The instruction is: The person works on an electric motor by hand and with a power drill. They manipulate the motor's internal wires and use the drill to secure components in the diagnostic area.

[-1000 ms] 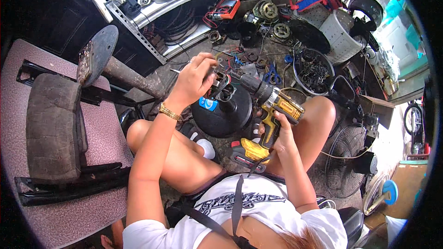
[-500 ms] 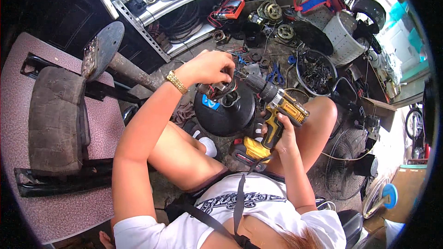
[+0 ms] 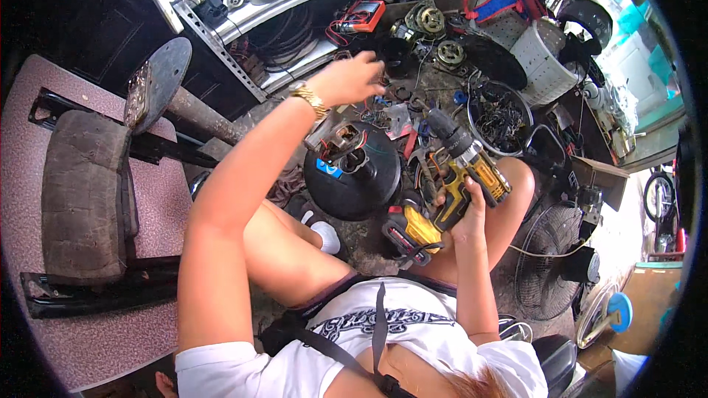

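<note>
In my right hand (image 3: 464,210) is a yellow-and-black cordless drill (image 3: 472,169), its chuck tilted up and to the left above my right knee. The fingers close round its handle. My left hand (image 3: 360,77) reaches out over the loose small parts beyond the black round base (image 3: 354,188). Its fingers are bent and smeared by motion, so whether anything is between them is hidden. Just below that hand, a small motor assembly (image 3: 338,138) with wires sits at the top of the base, apart from the fingers.
Pliers and other hand tools (image 3: 417,151) lie right of the base. A round tray of metal bits (image 3: 500,118), a white basket (image 3: 546,66) and a fan (image 3: 549,265) stand to the right. At left is a pink-topped table (image 3: 158,214). A red multimeter (image 3: 363,16) lies by the shelf.
My left hand has let go of the motor assembly and moved up and away from it. The drill in my right hand has shifted right and down, away from the assembly.
</note>
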Motion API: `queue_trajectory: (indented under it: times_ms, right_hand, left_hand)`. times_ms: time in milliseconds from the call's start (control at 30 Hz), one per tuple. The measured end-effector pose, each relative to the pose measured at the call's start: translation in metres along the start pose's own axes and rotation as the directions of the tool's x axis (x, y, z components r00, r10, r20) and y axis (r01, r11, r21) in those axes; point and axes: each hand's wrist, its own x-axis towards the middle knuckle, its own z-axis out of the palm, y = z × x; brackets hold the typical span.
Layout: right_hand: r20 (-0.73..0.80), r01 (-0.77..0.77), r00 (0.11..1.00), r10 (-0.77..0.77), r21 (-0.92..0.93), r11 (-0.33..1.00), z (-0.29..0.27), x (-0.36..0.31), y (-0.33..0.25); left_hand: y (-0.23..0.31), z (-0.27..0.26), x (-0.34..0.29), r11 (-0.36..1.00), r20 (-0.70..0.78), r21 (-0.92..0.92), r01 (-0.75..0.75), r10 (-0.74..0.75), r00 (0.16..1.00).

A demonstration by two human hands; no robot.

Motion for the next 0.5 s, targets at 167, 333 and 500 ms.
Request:
queue_trajectory:
  times_ms: [167,333,500]
  right_hand:
    - [0.054,-0.025,0.998,0.023,0.048,0.999,0.0,-0.012,0.005]
    - [0.212,-0.175,0.962,0.174,-0.013,0.985,-0.006,-0.021,0.025]
    - [0.103,-0.192,0.971,0.218,-0.211,0.958,0.001,-0.028,0.051]
  left_hand:
    - [-0.023,-0.036,-0.077,0.896,0.1,-0.395,-0.204,0.263,0.96]
    - [-0.012,-0.006,-0.135,0.998,0.046,-0.057,0.006,-0.003,0.999]
    - [-0.001,0.016,-0.138,0.991,-0.181,-0.108,0.075,-0.094,0.979]
